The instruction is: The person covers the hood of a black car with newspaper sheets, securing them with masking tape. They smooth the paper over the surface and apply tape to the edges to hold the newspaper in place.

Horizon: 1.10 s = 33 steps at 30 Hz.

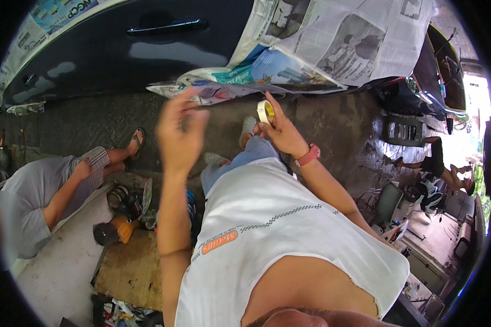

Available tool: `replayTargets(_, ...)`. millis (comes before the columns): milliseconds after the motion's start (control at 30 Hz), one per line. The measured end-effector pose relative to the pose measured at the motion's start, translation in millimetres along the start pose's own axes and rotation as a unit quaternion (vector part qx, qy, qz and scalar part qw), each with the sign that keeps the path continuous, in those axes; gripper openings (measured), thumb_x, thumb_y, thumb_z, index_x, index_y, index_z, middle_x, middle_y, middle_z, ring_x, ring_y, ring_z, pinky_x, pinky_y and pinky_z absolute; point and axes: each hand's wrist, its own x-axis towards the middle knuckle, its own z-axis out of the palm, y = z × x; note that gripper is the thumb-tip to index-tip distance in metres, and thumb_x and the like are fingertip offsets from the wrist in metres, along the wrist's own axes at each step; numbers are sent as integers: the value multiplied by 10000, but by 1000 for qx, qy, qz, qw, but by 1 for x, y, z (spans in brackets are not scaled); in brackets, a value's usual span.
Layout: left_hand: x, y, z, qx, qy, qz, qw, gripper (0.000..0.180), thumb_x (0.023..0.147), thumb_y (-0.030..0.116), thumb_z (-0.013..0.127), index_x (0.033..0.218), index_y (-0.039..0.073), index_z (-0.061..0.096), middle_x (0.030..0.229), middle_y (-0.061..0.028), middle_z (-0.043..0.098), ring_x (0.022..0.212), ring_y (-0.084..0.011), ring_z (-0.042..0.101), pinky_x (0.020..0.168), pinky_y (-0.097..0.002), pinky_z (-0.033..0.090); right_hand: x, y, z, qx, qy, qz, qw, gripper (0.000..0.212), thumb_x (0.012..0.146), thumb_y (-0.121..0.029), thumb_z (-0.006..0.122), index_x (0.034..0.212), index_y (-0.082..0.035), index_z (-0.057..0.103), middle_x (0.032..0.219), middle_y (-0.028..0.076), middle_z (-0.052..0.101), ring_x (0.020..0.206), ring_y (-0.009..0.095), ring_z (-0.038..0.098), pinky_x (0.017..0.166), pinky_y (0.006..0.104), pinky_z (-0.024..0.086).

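My right hand point(283, 132) is closed around a roll of pale masking tape point(262, 112), its thumb and fingers at the roll's edge. My left hand point(181, 131) is raised to the left of the roll and apart from it. Motion smears its fingers, so I cannot make out anything between them. Beyond both hands stands a dark car door panel point(93, 52) with a door handle point(167, 26). Newspaper sheets point(316, 71) cover the car to the right of the bare panel, and their lower edge hangs loose just past my hands.
At the left a person in grey point(43, 185) sits near a pale surface point(65, 272). A brown board point(128, 267) and scattered tools lie beside my left arm. Far right, another person point(439, 161) is near a dark crate point(403, 131). Wet patches mark the floor point(333, 131).
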Motion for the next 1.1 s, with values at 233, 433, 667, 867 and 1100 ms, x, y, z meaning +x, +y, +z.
replayTargets(233,-1,-26,98,-22,-142,3,990,201,903,76,809,1090,12,773,1183,-117,722,1010,-196,705,931,-334,567,-14,-85,-14,-111,-60,-65,990,801,1077,-123,578,1729,-165,116,845,87,756,706,137,683,710,327,546)
replayTargets(433,38,-8,120,78,-138,3,987,108,901,74,819,946,2,753,838,-70,710,773,-135,667,701,-295,520,9,-37,-63,1,-93,87,992,428,1079,-196,583,1483,-95,486,730,76,700,630,221,675,588,383,504)
replayTargets(667,81,-58,139,43,54,-106,992,84,964,65,763,1010,-3,746,928,-49,746,834,-97,657,768,-270,526,21,-26,-78,-240,141,-336,900,381,1006,-269,725,1315,-87,597,832,166,711,698,378,694,605,447,545)
replayTargets(867,108,-42,158,92,-45,103,989,167,879,-12,799,1039,17,759,933,-99,749,830,-212,733,773,-318,574,63,-81,-90,-257,286,-146,911,557,832,-407,888,1243,-79,706,1203,168,654,1042,362,624,951,480,463)
replayTargets(1100,125,-48,159,60,-82,105,989,124,881,38,831,995,28,782,917,-116,761,798,-228,739,729,-329,571,109,-51,-60,-273,352,-116,888,321,850,-360,865,965,-76,770,1202,131,649,1135,356,551,1027,518,348)
